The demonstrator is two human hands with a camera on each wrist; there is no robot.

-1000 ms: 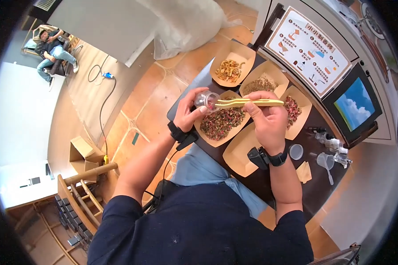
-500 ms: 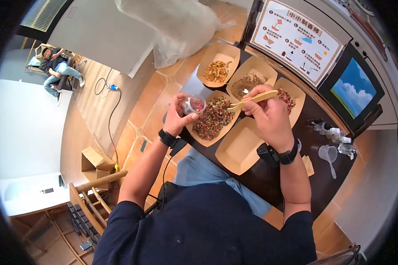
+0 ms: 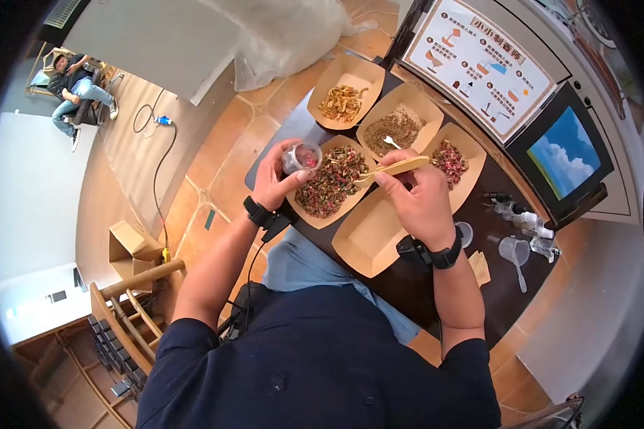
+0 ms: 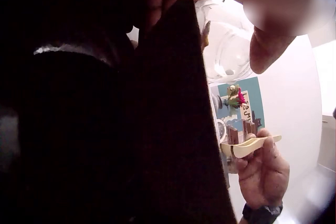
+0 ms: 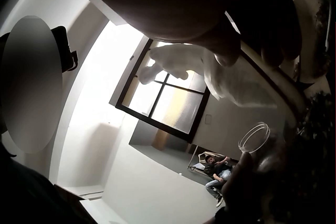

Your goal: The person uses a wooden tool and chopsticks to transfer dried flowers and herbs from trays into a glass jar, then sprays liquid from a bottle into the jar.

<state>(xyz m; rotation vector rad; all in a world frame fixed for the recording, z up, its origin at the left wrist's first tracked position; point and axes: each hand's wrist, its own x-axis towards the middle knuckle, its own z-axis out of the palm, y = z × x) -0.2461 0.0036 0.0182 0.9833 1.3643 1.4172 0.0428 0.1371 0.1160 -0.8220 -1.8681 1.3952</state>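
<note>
My left hand (image 3: 270,187) grips a small clear plastic jar (image 3: 290,159), its open mouth tilted toward my right hand. A few red bits show inside it. My right hand (image 3: 423,204) pinches a pale wooden fork (image 3: 406,166), whose tips reach over a paper tray (image 3: 325,223) of mixed dried petals and green leaves (image 3: 328,189). In the left wrist view, the jar (image 4: 226,56) is between fingers and thumb, with the fork (image 4: 249,148) beyond it. The right wrist view is dark; the jar's rim (image 5: 254,137) shows there.
Other paper trays hold yellowish dried pieces (image 3: 341,104), brown crumbs (image 3: 390,132) with a small white fork (image 3: 392,141), and red petals (image 3: 449,164). A bare tray (image 3: 368,247) lies nearest me. Small bottles (image 3: 526,218) and a plastic measuring cup (image 3: 514,250) stand at right.
The fork has moved from the jar's mouth to over the mixed-petal tray. The jar stays in my left hand, its mouth now turned more upward. The head view has shifted slightly.
</note>
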